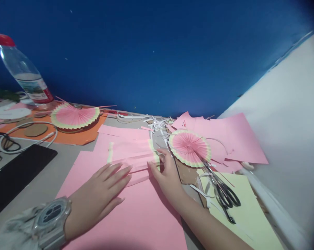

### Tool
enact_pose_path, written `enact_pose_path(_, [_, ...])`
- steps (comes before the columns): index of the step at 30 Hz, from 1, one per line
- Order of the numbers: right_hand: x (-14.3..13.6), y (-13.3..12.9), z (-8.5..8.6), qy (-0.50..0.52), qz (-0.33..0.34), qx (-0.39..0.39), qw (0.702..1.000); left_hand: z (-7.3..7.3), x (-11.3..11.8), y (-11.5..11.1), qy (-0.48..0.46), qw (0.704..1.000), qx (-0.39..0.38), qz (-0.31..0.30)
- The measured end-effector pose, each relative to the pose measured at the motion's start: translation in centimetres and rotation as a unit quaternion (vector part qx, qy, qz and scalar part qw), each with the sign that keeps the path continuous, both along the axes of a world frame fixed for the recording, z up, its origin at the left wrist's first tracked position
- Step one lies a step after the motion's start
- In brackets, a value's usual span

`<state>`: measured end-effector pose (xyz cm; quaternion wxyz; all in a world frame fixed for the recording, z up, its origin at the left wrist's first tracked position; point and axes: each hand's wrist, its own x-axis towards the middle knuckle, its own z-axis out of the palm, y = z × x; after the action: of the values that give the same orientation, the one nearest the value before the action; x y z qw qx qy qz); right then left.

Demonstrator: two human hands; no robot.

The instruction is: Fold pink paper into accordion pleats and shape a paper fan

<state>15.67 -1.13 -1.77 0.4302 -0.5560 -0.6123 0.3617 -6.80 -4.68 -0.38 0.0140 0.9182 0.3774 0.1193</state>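
A deep blue wall (146, 52) fills the background above a cluttered gray desk (60, 159), with a whitish surface (289, 121) at the right. Clock directions are taken from the strip.

The strip (131, 152), pink paper with pale green ends, lies partly folded near the middle of the desk, on a large pink sheet (136, 215). Its long axis runs from nine to three o'clock, tilting slightly up at the right; the creases run the same way, and a green end points to each side.

The left hand (102, 187) is open, palm down, fingertips on the strip's near edge; its wrist wears a chunky watch (52, 217). The right hand (167, 173) curls thumb and fingers around the right end; whether they pinch it, I cannot tell.

At three o'clock is a round pleated fan (185, 144), pink with a pale rim. At four o'clock, black-handled scissors (224, 196) angle up-left towards it, partly over a pale green sheet (256, 211). Paper scraps (159, 125) gather between one and two. At ten o'clock, a second fan (76, 117) rests over orange paper (89, 137), with a red-capped bottle (34, 83) beyond. A white cable (54, 135) and a black phone (18, 177) lie towards nine.
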Motion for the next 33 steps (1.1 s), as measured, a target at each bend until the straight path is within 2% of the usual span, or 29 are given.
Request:
enact_pose_path(2, [-0.2,-0.1,0.0,-0.081,0.000,0.041,0.996,-0.4,-0.9,0.6,-0.006,1.000,-0.023,-0.005])
enact_pose_path(4, [-0.4,-0.2,0.2,-0.174,0.001,0.078,0.982,-0.2,-1.4,1.4,-0.015,0.999,-0.045,0.008])
enact_pose_path(7, [-0.4,-0.7,0.9,-0.304,0.019,0.127,0.944,0.2,-1.6,2.1,-0.035,0.997,-0.062,0.018])
enact_pose_path(10, [0.0,-1.2,1.5,-0.384,0.042,0.174,0.906,0.0,-1.9,2.2,-0.052,0.996,-0.067,0.009])
enact_pose_path(12, [0.4,-1.4,1.5,-0.396,0.057,0.208,0.893,-0.3,-2.2,2.3,-0.062,0.996,-0.069,0.012])
enact_pose_path(18, [0.9,-0.9,0.5,-0.392,-0.009,0.252,0.885,-0.4,-2.6,2.7,-0.092,0.992,-0.078,0.022])
enact_pose_path(20, [0.8,-0.9,0.3,-0.385,-0.009,0.270,0.883,-0.3,-2.6,2.8,-0.098,0.992,-0.075,0.013])
enact_pose_path(22, [0.6,-1.1,0.3,-0.385,0.055,0.280,0.878,-0.3,-2.7,3.0,-0.098,0.993,-0.064,-0.006])
enact_pose_path(25, [0.4,-1.2,0.7,-0.388,0.202,0.219,0.872,-0.3,-3.1,3.1,-0.082,0.996,-0.041,-0.023])
enact_pose_path(29, [0.1,-0.9,1.1,-0.382,0.235,0.167,0.878,0.5,-3.0,2.5,-0.031,0.999,-0.031,0.001])
enact_pose_path(33, [0.2,-0.7,0.9,-0.373,0.250,0.150,0.881,0.9,-1.2,1.4,-0.005,0.997,-0.037,0.063])
